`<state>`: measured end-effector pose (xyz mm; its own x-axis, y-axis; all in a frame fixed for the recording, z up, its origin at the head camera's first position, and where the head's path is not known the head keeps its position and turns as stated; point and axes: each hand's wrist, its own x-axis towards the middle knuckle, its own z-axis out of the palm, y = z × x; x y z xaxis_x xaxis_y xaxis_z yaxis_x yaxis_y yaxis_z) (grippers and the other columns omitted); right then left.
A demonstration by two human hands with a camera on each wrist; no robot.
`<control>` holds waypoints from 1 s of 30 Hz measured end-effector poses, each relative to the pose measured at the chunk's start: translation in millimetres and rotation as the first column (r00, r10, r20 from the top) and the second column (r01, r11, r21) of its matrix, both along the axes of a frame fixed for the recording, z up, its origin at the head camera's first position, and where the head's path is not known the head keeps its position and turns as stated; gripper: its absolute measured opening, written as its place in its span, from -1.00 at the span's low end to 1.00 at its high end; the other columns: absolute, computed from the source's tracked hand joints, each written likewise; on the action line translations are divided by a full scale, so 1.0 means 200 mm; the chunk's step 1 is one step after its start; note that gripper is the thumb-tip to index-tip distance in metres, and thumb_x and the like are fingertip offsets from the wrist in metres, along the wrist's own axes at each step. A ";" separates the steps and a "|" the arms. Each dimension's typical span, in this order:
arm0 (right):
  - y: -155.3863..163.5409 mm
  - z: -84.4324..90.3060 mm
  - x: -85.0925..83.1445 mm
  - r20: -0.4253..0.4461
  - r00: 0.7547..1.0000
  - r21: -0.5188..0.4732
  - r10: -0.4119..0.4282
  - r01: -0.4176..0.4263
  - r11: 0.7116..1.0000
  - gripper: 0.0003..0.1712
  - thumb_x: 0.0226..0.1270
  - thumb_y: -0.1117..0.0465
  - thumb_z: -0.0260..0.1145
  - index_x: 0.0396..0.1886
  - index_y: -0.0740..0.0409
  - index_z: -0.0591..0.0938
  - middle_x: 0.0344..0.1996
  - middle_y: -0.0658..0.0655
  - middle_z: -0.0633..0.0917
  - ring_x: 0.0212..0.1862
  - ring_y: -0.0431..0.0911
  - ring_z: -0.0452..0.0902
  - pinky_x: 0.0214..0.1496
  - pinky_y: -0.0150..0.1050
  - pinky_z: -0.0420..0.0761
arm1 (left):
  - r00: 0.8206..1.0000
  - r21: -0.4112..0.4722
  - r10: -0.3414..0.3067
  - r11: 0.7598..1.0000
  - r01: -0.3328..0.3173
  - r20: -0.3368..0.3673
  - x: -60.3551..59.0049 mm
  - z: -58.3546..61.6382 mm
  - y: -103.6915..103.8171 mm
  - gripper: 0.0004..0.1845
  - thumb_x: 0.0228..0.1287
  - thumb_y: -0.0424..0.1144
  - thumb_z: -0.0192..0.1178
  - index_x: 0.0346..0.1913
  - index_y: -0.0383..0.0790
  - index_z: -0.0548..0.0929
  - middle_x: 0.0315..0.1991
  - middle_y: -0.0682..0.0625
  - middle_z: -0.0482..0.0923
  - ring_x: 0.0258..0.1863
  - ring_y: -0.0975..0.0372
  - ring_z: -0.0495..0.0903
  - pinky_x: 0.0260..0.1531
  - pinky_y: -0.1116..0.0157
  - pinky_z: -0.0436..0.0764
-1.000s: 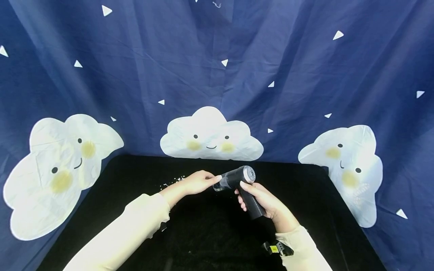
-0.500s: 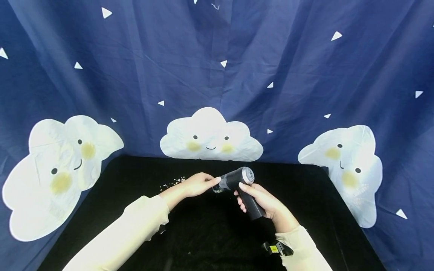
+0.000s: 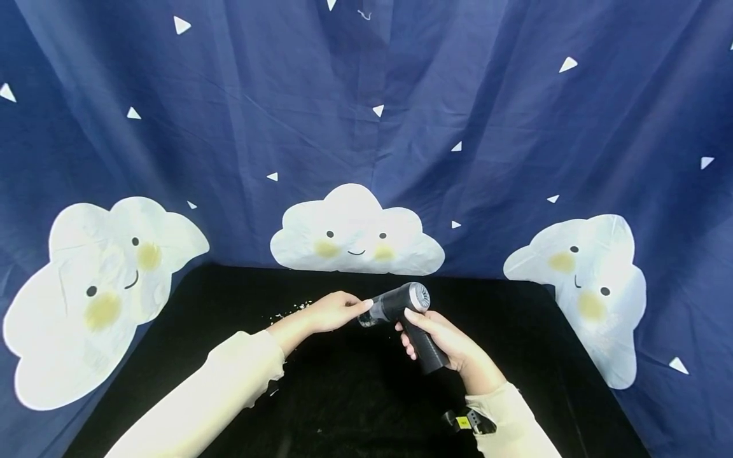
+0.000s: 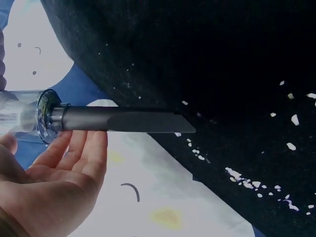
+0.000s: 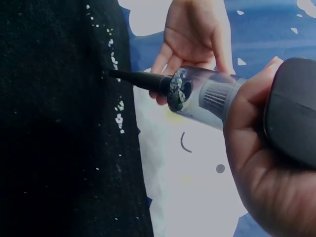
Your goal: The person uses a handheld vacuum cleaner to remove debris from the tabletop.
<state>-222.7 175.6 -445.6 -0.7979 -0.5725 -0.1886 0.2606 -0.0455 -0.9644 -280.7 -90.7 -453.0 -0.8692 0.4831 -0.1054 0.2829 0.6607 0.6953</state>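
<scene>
My right hand (image 3: 443, 337) grips the black handle of a handheld vacuum cleaner (image 3: 401, 300), its silver vented end facing right. At its front, my left hand (image 3: 332, 310) holds the clear dust cup (image 5: 200, 81) with the thumb, fingers lying along the base of the black crevice nozzle (image 4: 128, 120). White scraps (image 5: 178, 89) show inside the cup. The slanted nozzle tip is close over the black cloth, near loose white bits (image 4: 247, 183). In the head view the left hand hides the nozzle.
A black cloth (image 3: 343, 407) covers the table. White crumbs (image 3: 294, 309) lie scattered beside the left wrist, with a few specks nearer the front. Behind the table hangs a dark blue curtain (image 3: 321, 127) with smiling white clouds (image 3: 355, 219).
Both hands and the vacuum keep almost the same place, with only a tiny leftward shift. The background has slid slightly down in the head view.
</scene>
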 end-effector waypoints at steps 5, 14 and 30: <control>0.01 0.05 -0.02 -0.031 0.999 0.031 -0.026 0.027 0.999 -0.56 0.60 -0.01 0.05 -0.05 0.35 0.46 -0.50 0.07 0.58 -0.50 -0.21 0.54 -0.41 -0.34 0.63 | 1.000 0.015 0.000 1.000 0.000 -0.005 -0.05 0.03 0.02 -0.42 0.46 0.29 -0.04 0.08 -0.08 0.73 -0.01 0.07 0.68 -0.01 0.22 0.60 0.08 0.10 0.53; -0.01 0.11 -0.07 -0.084 0.993 0.084 -0.088 0.095 0.992 -0.52 0.57 -0.02 0.10 -0.06 0.41 0.45 -0.51 0.08 0.59 -0.52 -0.19 0.54 -0.42 -0.33 0.62 | 0.999 0.126 -0.014 0.992 0.009 0.040 -0.13 0.04 0.06 -0.41 0.49 0.26 -0.06 0.18 -0.12 0.67 -0.22 -0.10 0.62 -0.35 0.13 0.56 -0.24 0.17 0.55; -0.03 0.09 -0.10 -0.149 0.973 0.154 -0.174 0.197 0.968 -0.55 0.52 -0.01 0.19 -0.15 0.38 0.47 -0.54 0.12 0.59 -0.54 -0.16 0.55 -0.44 -0.32 0.62 | 0.996 0.292 0.006 0.956 -0.031 0.084 -0.22 -0.08 0.12 -0.47 0.50 0.24 -0.05 0.08 -0.08 0.70 -0.70 0.11 0.16 -0.74 0.23 0.20 -0.66 0.30 0.32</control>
<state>-242.4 170.0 -426.7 -0.9115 -0.3813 -0.1539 0.1317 0.0837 -0.9877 -323.7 -66.2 -469.9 -0.8728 0.4871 -0.0321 0.2071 0.4290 0.8793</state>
